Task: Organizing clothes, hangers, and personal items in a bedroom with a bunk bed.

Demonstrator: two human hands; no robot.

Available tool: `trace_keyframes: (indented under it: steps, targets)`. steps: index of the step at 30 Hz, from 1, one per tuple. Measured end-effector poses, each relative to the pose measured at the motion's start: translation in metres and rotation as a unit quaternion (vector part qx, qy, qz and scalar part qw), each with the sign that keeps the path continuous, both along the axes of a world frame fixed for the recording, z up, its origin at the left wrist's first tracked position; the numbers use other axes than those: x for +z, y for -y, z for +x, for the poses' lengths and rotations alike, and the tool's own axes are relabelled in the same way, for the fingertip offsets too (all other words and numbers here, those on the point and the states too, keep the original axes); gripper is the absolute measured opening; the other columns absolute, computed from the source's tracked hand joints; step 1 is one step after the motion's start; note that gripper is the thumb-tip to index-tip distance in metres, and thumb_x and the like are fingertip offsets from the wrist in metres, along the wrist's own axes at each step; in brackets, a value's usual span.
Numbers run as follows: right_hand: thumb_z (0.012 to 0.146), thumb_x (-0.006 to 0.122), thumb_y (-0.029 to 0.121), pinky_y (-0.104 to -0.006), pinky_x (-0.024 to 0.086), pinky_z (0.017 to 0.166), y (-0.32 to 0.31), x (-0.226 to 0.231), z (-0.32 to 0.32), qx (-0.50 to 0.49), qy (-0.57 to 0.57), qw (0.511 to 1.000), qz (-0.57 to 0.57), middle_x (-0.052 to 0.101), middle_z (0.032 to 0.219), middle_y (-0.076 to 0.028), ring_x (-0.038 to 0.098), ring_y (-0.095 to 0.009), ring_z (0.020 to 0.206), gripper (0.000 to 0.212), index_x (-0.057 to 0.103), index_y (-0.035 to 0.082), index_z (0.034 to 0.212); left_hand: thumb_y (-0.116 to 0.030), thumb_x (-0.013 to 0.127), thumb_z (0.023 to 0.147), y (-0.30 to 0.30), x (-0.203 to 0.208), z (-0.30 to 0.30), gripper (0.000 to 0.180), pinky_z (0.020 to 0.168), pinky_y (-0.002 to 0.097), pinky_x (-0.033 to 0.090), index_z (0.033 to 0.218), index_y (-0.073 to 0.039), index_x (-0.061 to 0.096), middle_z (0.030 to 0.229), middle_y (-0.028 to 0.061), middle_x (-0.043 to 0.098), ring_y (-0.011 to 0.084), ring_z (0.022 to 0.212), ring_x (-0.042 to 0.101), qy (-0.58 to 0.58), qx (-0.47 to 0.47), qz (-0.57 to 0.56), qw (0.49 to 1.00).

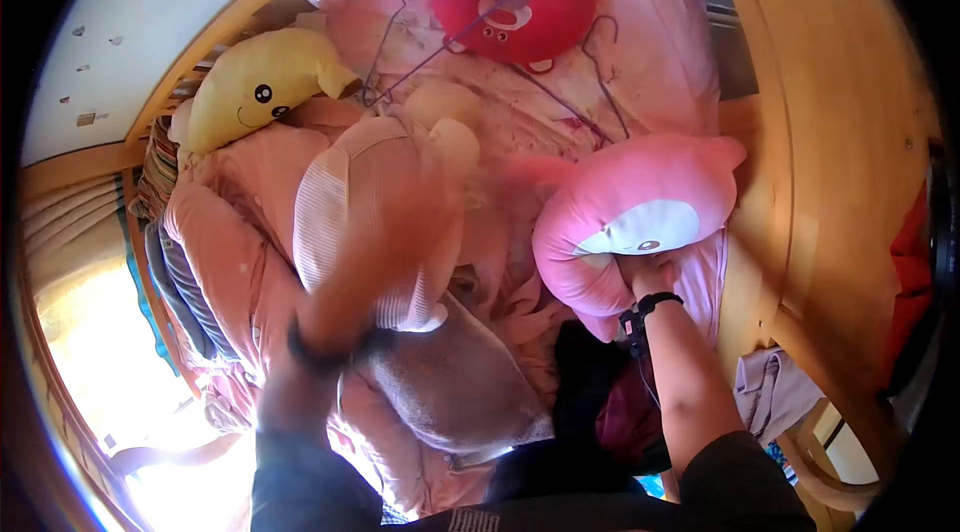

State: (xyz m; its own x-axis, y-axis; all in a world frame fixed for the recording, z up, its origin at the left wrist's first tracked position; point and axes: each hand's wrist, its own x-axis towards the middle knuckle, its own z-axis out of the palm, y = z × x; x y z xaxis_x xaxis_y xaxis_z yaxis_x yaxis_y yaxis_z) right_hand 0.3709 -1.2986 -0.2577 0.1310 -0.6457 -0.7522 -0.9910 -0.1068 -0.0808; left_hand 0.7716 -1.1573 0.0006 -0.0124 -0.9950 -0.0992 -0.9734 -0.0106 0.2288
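On the right, a pink plush toy [630, 177] with a white face patch lies curled above the bedding. My right hand [652, 275] grips its lower edge, the fingers partly hidden against the plush. My left hand [400, 217] is smeared by motion over a pale, finely striped plush toy [325, 207]; whether it touches the toy cannot be made out. Just beyond that hand is a blurred cream-coloured soft thing [450, 132]. A grey fleecy cushion [460, 382] lies nearer to me, beneath the striped toy.
A yellow plush toy [260, 87] leans by the left bed rail, and a red round cushion [515, 2] lies at the far end. Wire hangers [600, 82] rest on the pink sheet [660, 62]. Wooden boards [825, 132] bound the right side; folded clothes [180, 282] are stacked left.
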Motion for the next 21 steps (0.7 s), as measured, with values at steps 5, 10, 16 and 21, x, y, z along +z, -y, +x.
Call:
trace_keyframes:
  steps: [5,10,16,21]
  targets:
    - [0.103,0.036,0.064,-0.0460,0.020,0.125,-0.006,-0.007,0.015,0.016,0.026,0.999,0.024,0.037,0.164,-0.017,0.031,-0.036,0.151,0.075,0.042,0.011,0.156,-0.015,0.055,0.096,0.150,-0.102,0.192,0.027,0.083,0.0464,0.057,0.117,-0.002,0.066,0.107,0.0185,0.073,0.0352,0.098,0.071,0.127,0.177,-0.040,0.975]
    - [0.105,0.034,0.061,-0.0455,0.019,0.125,-0.005,-0.004,0.016,0.008,0.034,0.999,0.038,0.037,0.164,-0.019,0.031,-0.037,0.151,0.073,0.043,0.009,0.155,-0.027,0.058,0.096,0.110,-0.191,0.135,0.032,0.081,0.0508,0.056,0.111,-0.003,0.073,0.102,0.0170,0.076,0.0384,0.093,0.073,0.153,0.120,0.119,0.974]
    - [0.105,0.031,0.063,-0.0461,0.016,0.126,0.016,-0.032,-0.011,0.066,0.030,0.996,0.057,0.031,0.167,-0.017,0.028,-0.035,0.152,0.077,0.039,0.008,0.157,-0.026,0.059,0.095,0.109,-0.183,-0.003,0.025,0.087,0.0530,0.052,0.102,-0.004,0.070,0.098,0.0199,0.069,0.0417,0.101,0.065,-0.104,0.082,0.022,0.991]
    - [0.104,0.031,0.066,-0.0466,0.014,0.126,0.000,0.000,0.011,0.022,0.032,0.999,0.037,0.029,0.169,-0.016,0.024,-0.035,0.154,0.079,0.038,0.009,0.158,-0.019,0.065,0.092,0.143,-0.169,0.004,0.025,0.088,0.0495,0.053,0.112,-0.005,0.066,0.104,0.0195,0.065,0.0427,0.106,0.063,-0.152,0.009,-0.040,0.988]
